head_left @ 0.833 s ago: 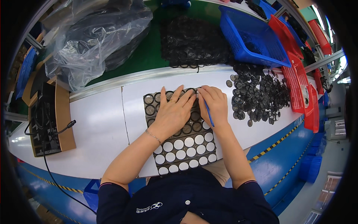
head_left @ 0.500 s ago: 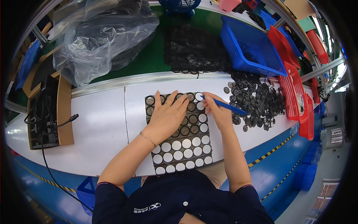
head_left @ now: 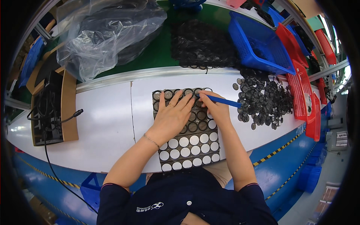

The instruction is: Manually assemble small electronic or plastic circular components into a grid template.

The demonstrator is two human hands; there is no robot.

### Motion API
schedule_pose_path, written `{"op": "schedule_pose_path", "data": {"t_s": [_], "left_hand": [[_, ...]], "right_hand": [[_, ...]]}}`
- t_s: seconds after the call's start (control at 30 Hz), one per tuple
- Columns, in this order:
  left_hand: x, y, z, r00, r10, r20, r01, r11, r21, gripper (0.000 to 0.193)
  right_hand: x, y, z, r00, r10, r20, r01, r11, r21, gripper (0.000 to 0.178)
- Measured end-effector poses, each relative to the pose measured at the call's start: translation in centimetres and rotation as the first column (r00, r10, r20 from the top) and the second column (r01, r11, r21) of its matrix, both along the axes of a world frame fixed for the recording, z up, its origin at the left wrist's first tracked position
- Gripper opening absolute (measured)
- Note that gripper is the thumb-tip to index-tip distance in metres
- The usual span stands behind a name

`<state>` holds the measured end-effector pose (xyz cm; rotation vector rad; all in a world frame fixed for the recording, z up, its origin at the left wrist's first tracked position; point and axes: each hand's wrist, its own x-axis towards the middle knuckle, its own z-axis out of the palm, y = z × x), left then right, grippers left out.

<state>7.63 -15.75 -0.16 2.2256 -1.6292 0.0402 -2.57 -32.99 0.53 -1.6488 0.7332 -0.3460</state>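
A dark sheet (head_left: 187,134) with rows of round cells lies on the white table in front of me. White discs (head_left: 185,152) fill its near rows and part of the right column. Dark rings (head_left: 202,125) with greyish centres show in the far rows. My left hand (head_left: 169,119) rests flat on the sheet, fingers spread, covering several cells. Pinched in my right hand (head_left: 217,111) is a slim blue stick-like tool (head_left: 227,101). Its tip touches or hovers over a far-row ring beside my left fingertips; contact is hard to tell.
Right of the sheet spreads a pile of dark round pieces (head_left: 264,99), beside red baskets (head_left: 300,80). A blue basket (head_left: 262,62) stands behind it. Black bagged material (head_left: 204,43) and a clear plastic bag (head_left: 101,41) lie at the back. A cardboard box (head_left: 69,112) with cables sits left.
My right hand has moved the blue tool's tip leftward, from the far-right white disc to a dark ring near my left fingers. My left hand stays spread on the sheet. The view has shifted slightly.
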Motion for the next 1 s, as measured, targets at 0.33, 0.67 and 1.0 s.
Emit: {"op": "schedule_pose_path", "data": {"t_s": [0.33, 0.67, 1.0], "left_hand": [[0.1, 0.0, 0.1, 1.000, -0.008, -0.028, 0.008, 1.000, 0.003, 0.045], [0.2, 0.0, -0.1, 1.000, -0.013, 0.005, 0.013, 0.999, -0.030, 0.043], [0.2, 0.7, 0.6, 0.999, -0.047, 0.012, 0.048, 0.998, -0.042, 0.032]], "right_hand": [[0.3, 0.2, -0.7, 0.985, 0.120, 0.127, -0.016, 0.788, -0.616, 0.022], [-3.3, -3.8, 0.6, 0.959, -0.274, 0.075, 0.283, 0.889, -0.359, 0.027], [-2.3, 2.2, -0.4, 0.999, -0.045, -0.005, 0.045, 0.999, 0.016, 0.028]]}}
